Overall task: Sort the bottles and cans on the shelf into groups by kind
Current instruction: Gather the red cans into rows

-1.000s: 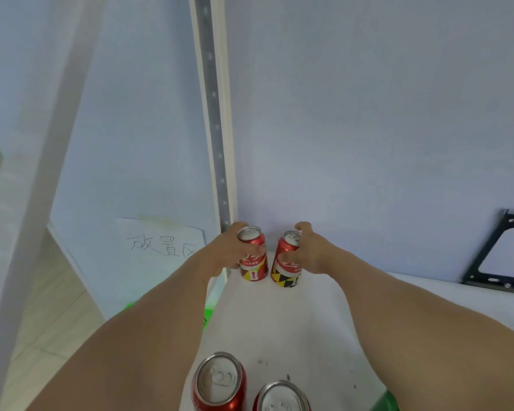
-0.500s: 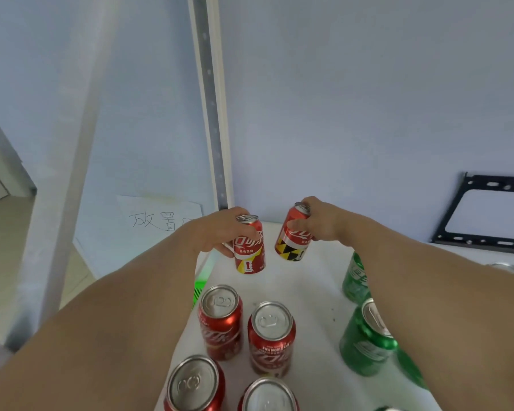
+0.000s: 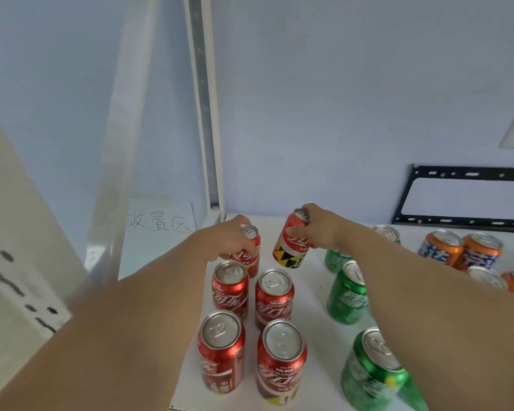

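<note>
On shelf (image 3: 315, 292) | right hand (image 3: 318, 229) grips can (image 3: 291, 244), now lifted, tilted | left hand (image 3: 232, 238) still grips red can (image 3: 251, 253)

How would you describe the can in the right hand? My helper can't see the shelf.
Start at the white shelf, left end, where red cans stand in two columns. Just past their far end, the right hand grips one red can. Unlike the others, it is tilted, with a black-and-yellow triangle pattern at its base.

A white shelf (image 3: 315, 280) carries upright red cans (image 3: 275, 298), green cans (image 3: 349, 295) and orange cans (image 3: 441, 246).
</note>
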`<state>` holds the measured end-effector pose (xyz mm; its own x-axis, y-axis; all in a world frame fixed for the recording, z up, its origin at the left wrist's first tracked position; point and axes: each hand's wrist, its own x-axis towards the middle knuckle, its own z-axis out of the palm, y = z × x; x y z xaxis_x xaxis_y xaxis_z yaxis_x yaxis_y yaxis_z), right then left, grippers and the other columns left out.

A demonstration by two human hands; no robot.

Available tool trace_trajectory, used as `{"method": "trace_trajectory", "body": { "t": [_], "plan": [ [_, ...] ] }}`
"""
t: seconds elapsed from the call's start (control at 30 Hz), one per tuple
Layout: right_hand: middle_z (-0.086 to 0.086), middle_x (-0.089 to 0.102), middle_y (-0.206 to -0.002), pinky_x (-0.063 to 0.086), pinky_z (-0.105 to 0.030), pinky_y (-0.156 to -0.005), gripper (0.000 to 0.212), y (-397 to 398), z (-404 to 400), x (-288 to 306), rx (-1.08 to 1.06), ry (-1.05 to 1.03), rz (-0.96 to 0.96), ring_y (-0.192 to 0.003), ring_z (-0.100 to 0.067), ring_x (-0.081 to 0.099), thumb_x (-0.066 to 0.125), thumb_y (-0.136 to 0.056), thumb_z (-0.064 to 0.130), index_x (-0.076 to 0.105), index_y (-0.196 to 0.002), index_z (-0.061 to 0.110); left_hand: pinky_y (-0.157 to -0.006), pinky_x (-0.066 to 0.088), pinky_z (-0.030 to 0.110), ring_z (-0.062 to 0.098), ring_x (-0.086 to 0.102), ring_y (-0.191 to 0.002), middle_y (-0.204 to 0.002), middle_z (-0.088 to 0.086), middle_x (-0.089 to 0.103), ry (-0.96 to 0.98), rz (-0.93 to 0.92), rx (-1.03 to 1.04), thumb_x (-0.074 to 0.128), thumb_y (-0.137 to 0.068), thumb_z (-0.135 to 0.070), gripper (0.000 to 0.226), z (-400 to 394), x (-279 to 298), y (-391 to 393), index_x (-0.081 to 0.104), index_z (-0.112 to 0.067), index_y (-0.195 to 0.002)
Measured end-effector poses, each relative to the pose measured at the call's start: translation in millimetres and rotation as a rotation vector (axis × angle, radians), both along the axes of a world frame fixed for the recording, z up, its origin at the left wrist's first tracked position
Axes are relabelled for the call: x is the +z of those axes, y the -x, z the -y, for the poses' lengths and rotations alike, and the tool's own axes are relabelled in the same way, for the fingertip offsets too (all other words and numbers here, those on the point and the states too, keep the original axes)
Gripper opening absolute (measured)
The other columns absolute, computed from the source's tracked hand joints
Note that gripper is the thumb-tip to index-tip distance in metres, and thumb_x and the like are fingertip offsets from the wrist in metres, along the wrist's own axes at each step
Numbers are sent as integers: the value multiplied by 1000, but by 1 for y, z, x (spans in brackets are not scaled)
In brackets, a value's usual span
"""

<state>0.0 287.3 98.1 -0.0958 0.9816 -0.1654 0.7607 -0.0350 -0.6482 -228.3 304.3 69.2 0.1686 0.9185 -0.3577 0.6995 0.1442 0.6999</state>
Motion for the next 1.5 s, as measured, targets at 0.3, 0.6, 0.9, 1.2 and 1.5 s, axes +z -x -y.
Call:
{"method": "trace_trajectory", "body": {
  "t": [0.3,0.6,0.9,1.2,1.5],
  "plan": [
    [-7,56,-123,49,-34,-80,66,11,17,2,18,-14,34,-101,-23,56,69,-87,38,35,-140,17,-88,49,35,22,55,-110,-129,3,55,-104,-62,23,80,-76,-37,71,14,8,5,45,-26,-137],
    [-13,53,-132,49,-35,-87,73,36,16,-17,62,-13,96,-112,-29,56,71,-85,31,30,-143,17,-104,41,36,26,47,-128,-149,2,44,-49,-48,10,76,-81,-27,77,10,7,9,37,-30,-148],
    [-13,41,-150,41,-38,-105,95,36,14,-21,51,41,49,-133,-31,45,75,-82,37,16,-154,20,-93,37,29,26,43,-133,-154,4,37,-118,19,88,77,-82,-34,84,16,5,6,30,-21,-151],
    [-11,52,-140,48,-36,-95,71,37,11,-15,43,40,148,-121,-28,54,69,-87,38,36,-145,15,-99,39,33,24,49,-123,-139,4,51,-147,-203,-78,66,-92,-33,50,25,26,9,52,-16,-137],
    [-13,43,-148,45,-38,-101,81,42,22,-17,-18,56,67,-128,-30,49,67,-88,40,24,-152,15,-114,29,35,24,30,-143,-160,4,26,-99,-199,-85,64,-93,-38,75,24,24,9,25,-19,-154]
  ]
}}
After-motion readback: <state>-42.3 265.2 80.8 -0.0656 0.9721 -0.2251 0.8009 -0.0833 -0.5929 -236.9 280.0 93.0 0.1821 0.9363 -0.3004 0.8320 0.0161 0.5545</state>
